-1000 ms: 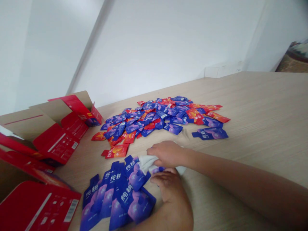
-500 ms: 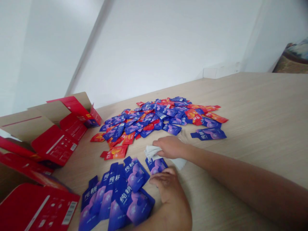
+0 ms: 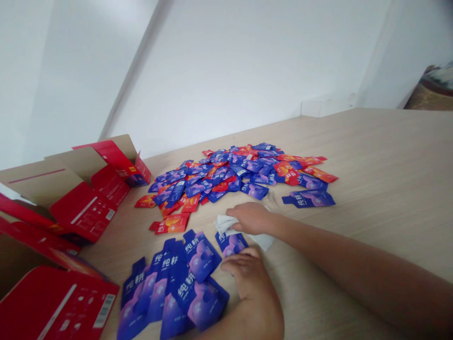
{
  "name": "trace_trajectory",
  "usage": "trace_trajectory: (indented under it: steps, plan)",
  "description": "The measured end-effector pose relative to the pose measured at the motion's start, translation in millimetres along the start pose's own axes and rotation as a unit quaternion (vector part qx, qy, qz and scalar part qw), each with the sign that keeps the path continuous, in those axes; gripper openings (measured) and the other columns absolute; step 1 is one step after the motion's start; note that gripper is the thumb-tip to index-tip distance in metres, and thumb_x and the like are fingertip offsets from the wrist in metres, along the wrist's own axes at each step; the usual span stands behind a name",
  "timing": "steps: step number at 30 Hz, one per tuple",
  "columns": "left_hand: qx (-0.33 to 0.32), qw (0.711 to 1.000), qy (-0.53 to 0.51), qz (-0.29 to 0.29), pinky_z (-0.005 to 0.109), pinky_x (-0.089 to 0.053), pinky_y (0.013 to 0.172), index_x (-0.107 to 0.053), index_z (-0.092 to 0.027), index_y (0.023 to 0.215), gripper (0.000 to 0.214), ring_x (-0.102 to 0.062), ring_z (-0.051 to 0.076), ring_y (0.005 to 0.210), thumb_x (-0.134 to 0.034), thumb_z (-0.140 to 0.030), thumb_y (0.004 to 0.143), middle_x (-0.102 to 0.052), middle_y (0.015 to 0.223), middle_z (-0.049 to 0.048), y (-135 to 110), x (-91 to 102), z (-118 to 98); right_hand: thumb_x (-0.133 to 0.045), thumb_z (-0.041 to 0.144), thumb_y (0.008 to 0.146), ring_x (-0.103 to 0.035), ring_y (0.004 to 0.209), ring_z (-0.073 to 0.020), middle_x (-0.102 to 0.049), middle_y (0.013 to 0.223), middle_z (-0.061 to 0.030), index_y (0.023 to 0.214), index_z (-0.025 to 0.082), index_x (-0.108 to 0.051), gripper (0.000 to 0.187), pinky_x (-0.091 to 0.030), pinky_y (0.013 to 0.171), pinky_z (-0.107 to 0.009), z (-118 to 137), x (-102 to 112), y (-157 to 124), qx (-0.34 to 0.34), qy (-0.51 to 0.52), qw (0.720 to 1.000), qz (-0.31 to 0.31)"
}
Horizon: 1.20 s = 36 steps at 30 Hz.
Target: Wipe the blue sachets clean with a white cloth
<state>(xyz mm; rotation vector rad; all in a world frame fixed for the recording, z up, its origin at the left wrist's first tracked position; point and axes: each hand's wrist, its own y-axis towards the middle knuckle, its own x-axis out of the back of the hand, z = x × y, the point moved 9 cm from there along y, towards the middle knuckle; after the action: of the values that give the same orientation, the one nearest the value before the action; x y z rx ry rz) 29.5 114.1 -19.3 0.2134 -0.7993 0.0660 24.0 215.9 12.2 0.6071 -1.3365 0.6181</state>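
Note:
A blue-purple pouch lies between my two hands. My left hand is closed on its lower edge, with the fingers along the near side. In my right hand is a bunched white cloth, which touches the pouch's top end; part of the cloth trails out beneath the wrist. Left of my hands several more blue pouches lie overlapped, printed sides up. A single red-orange pouch rests beyond them.
Open red cardboard boxes line the left side of the wooden table. A big heap of blue and red pouches lies toward the wall. One blue pouch sits apart beyond my right forearm. A white box stands by the wall.
The whole view has shifted slightly, moving things a little to the right in the picture. Both hands keep nearly the same place around the pouch and the cloth.

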Motion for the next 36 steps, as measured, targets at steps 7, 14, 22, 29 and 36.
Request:
trace_trajectory:
  steps: [7, 14, 22, 29, 36]
  plan:
    - [-0.003, 1.000, -0.005, 0.004, 0.047, -0.045, 0.072, -0.062, -0.006, 0.097, 0.031, -0.065, 0.033, 0.082, -0.037, 0.001, 0.079, -0.067, 0.090, 0.0259, 0.9, -5.0, -1.6, -0.048, 0.043, 0.081, -0.060, 0.088, -0.0228, -0.065, 0.095, -0.0071, 0.105, 0.023, -0.054, 0.031, -0.040, 0.067, -0.030, 10.1, 27.9, -7.1, 0.030, 0.013, 0.998, -0.052]
    - [-0.006, 1.000, -0.020, -0.001, 0.050, -0.045, 0.072, -0.063, -0.004, 0.100, 0.035, -0.065, 0.035, 0.081, -0.036, 0.002, 0.078, -0.067, 0.090, 0.0266, 2.1, -4.7, -3.6, -0.050, 0.048, 0.078, -0.062, 0.080, -0.0232, -0.066, 0.091, -0.0064, 0.103, 0.025, -0.057, 0.034, -0.040, 0.058, -0.028, 46.2, 4.3, -11.3, 0.104, 0.024, 0.994, 0.012]
    - [0.000, 0.999, -0.047, 0.007, 0.049, -0.043, 0.076, -0.062, -0.006, 0.098, 0.031, -0.065, 0.033, 0.082, -0.038, 0.001, 0.079, -0.067, 0.092, 0.0253, -1.1, 0.9, 4.4, -0.048, 0.045, 0.080, -0.061, 0.084, -0.0242, -0.066, 0.095, -0.0083, 0.108, 0.023, -0.054, 0.036, -0.041, 0.061, -0.030, 8.1, -0.4, -1.5, 0.026, 0.006, 1.000, -0.006]
    - [0.007, 0.999, -0.034, 0.000, 0.048, -0.045, 0.073, -0.064, -0.006, 0.098, 0.033, -0.065, 0.033, 0.081, -0.039, 0.001, 0.078, -0.068, 0.091, 0.0238, 1.1, -3.0, 0.2, -0.048, 0.042, 0.080, -0.061, 0.085, -0.0228, -0.065, 0.096, -0.0064, 0.106, 0.024, -0.054, 0.032, -0.041, 0.063, -0.030, 32.5, 21.7, -11.5, 0.075, 0.016, 0.996, -0.035]
    - [0.009, 0.999, -0.054, 0.004, 0.048, -0.045, 0.075, -0.063, -0.004, 0.102, 0.036, -0.064, 0.034, 0.084, -0.036, 0.001, 0.078, -0.067, 0.094, 0.0248, 1.3, -4.1, 0.9, -0.050, 0.049, 0.078, -0.062, 0.082, -0.0238, -0.066, 0.093, -0.0072, 0.108, 0.025, -0.054, 0.039, -0.041, 0.061, -0.030, 38.7, -2.8, -8.4, 0.087, 0.027, 0.996, 0.027]
